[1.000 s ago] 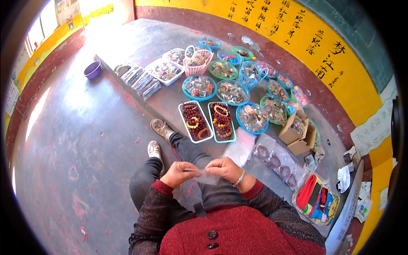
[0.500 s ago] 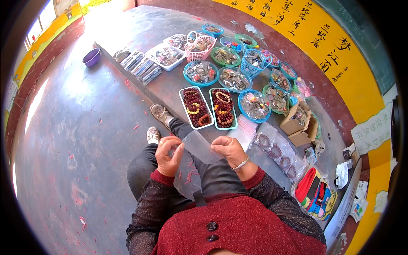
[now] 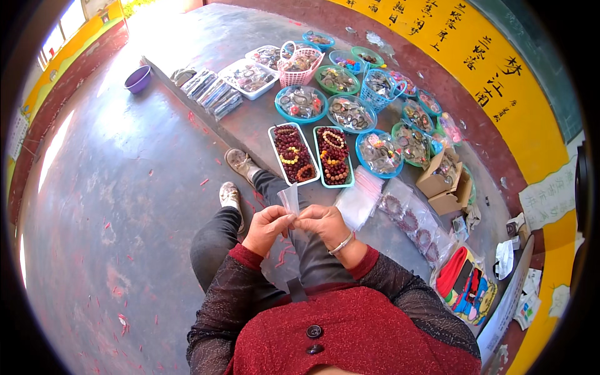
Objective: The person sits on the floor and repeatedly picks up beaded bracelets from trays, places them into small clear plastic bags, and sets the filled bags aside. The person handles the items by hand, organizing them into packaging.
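Observation:
A small clear plastic bag (image 3: 289, 199) stands up between my hands, pinched near its edge, over my lap. My left hand (image 3: 267, 230) is closed with thumb and fingers on one side of it. From the other side my right hand (image 3: 326, 226), with a silver bangle (image 3: 341, 242) at the wrist, grips the same bag. The fingertips of both hands meet. Ahead lie two trays of dark red bead bracelets, the left tray (image 3: 314, 180) and the right tray (image 3: 352, 181). A stack of clear bags (image 3: 357, 203) rests on the raised floor just beyond my right hand.
Several baskets and bowls of packaged trinkets, among them a pink basket (image 3: 299, 76) and a blue basket (image 3: 377, 100), stand farther off. Cardboard boxes (image 3: 451, 199) and bagged bracelets (image 3: 409, 219) are at the right. A purple basin (image 3: 137, 80) sits far left, beyond the step's edge.
My hands have come together from apart. The bag, stretched flat between them before, is now gathered and upright at the fingertips. The view has shifted slightly.

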The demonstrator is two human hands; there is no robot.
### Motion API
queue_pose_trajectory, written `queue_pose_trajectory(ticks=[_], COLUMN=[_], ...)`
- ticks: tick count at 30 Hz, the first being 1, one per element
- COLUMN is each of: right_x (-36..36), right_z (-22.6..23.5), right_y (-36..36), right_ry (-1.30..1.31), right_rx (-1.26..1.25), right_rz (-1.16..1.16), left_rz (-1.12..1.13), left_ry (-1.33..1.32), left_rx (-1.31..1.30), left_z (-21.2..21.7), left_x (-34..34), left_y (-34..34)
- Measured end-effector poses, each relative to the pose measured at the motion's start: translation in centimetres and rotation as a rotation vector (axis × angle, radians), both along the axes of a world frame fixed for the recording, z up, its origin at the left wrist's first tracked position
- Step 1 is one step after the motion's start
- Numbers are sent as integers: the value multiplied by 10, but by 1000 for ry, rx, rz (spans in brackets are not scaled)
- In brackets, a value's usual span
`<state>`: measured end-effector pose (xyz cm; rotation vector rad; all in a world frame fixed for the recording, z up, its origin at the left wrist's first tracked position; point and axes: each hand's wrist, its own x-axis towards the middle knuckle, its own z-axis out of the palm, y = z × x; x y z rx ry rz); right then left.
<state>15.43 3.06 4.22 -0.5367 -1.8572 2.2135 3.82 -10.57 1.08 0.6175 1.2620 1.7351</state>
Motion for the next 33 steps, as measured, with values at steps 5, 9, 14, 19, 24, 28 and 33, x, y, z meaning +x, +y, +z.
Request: queue_pose_trajectory(ticks=[5, 9, 14, 19, 24, 28, 33], right_x=[3, 6, 5, 6, 3, 3, 5], right_z=[-9, -18, -19, -22, -20, -16, -23], right_y=[2, 5, 4, 4, 7, 4, 5], right_ry=[-65, -102, -89, -66, -54, -57, -31], right_rx=[-237, -389, -465, -501, -408, -115, -112], right_rz=[-25, -44, -84, -140, -103, -61, -108], left_rz=[-17, -22, -28, -4, 6, -11, -36], left_ry=[-13, -2, -15, 2, -4, 17, 35], left_rx=[-34, -54, -61, -89, -118, -121, -87], left_z=[2, 1, 0, -2, 0, -1, -8], left_x=[0, 0, -1, 0, -2, -1, -1], left_y=[0, 1, 0, 1, 1, 2, 3])
